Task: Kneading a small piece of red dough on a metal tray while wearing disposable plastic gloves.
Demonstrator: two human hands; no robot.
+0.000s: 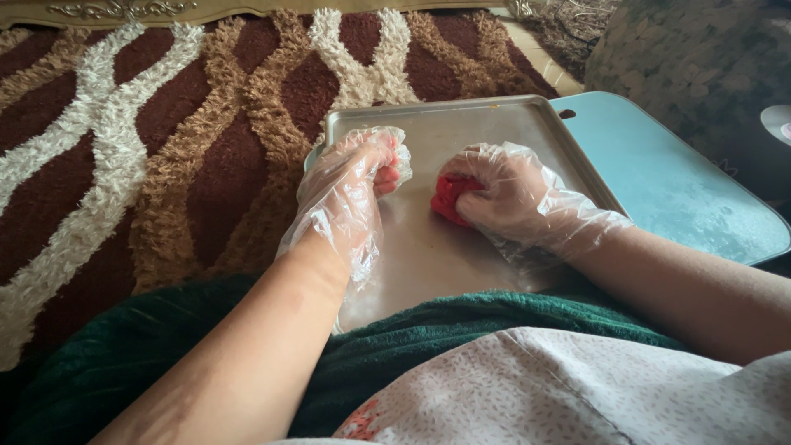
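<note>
Brown, wavy-patterned shag carpet (165,140) is lying under a metal tray (461,132). Over the tray, the gloved left hand (350,194) is curling shut around a small bit of red dough (385,177), while the gloved right hand (515,198), at 3 o'clock from it, is gripping a bigger red dough lump (449,198) against the tray. At 3 o'clock from the tray, a light-blue board (667,181) is lying.

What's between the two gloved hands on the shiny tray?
Nothing but bare metal tray. In the head view, the left hand and right hand, each closed on a red lump, have an empty strip between them.
</note>
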